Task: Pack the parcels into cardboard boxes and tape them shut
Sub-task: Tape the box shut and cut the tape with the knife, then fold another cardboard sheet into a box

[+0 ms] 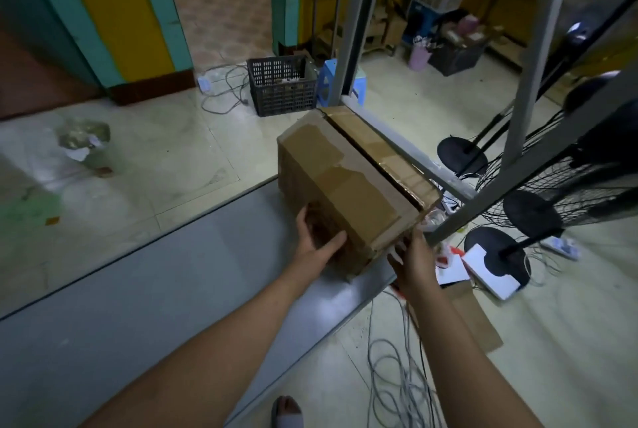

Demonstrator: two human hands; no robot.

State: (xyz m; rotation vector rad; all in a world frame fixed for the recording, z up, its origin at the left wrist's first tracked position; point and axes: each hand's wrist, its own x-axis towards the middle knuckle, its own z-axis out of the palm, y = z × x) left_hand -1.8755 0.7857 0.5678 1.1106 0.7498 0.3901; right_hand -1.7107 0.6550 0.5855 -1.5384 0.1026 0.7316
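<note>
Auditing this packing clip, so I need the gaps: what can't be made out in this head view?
Contents of the brown cardboard box: head view, nearly closed flaps hide them.
Fingertips of the right hand: head view, blurred against the box end.
Contents of the black slotted plastic crate: head view, too small and dim.

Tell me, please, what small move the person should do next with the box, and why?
Probably slide the box closer along the table. Its top seam shows a dark open gap, it sits at the table's corner, and the left hand and right hand touch its near sides, so it can be closed and taped.
</note>
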